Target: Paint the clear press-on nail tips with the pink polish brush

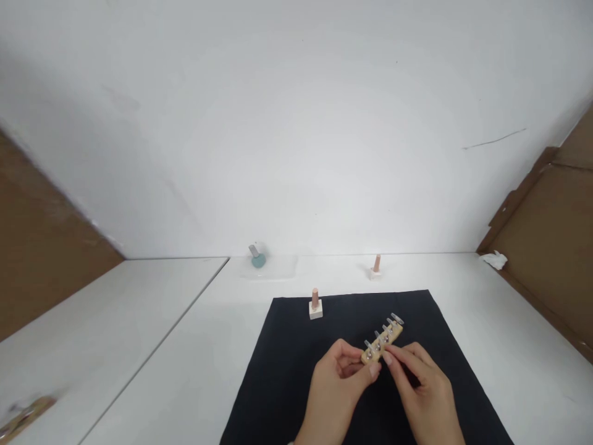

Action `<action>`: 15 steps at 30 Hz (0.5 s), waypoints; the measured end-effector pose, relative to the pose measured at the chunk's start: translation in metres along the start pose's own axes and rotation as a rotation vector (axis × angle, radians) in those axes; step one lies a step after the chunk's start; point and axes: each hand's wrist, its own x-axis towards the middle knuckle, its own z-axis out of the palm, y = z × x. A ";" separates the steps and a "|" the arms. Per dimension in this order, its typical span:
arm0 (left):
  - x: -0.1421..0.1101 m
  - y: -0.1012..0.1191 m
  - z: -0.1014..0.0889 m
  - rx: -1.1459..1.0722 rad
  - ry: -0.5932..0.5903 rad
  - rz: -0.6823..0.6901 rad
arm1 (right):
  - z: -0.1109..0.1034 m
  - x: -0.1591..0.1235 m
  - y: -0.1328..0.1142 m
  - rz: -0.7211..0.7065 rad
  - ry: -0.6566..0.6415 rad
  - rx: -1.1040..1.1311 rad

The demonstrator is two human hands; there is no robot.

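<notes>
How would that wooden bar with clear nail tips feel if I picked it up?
The wooden bar looks stiff and probably light, since the left hand and right hand hold it by their fingertips. Its thin clear nail tips might snap off easily.

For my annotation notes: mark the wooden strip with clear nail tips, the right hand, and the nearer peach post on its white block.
wooden strip with clear nail tips [386, 335], head view, middle of the strip
right hand [424, 386], head view, back of the hand
peach post [315, 299], head view, middle of the post
</notes>
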 end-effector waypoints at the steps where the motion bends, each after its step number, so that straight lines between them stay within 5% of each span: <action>1: -0.005 0.000 0.002 -0.036 0.008 -0.002 | -0.001 0.000 -0.003 -0.008 0.040 0.023; 15: -0.045 0.022 0.013 -0.126 -0.016 0.005 | 0.000 -0.018 -0.023 0.117 0.224 0.294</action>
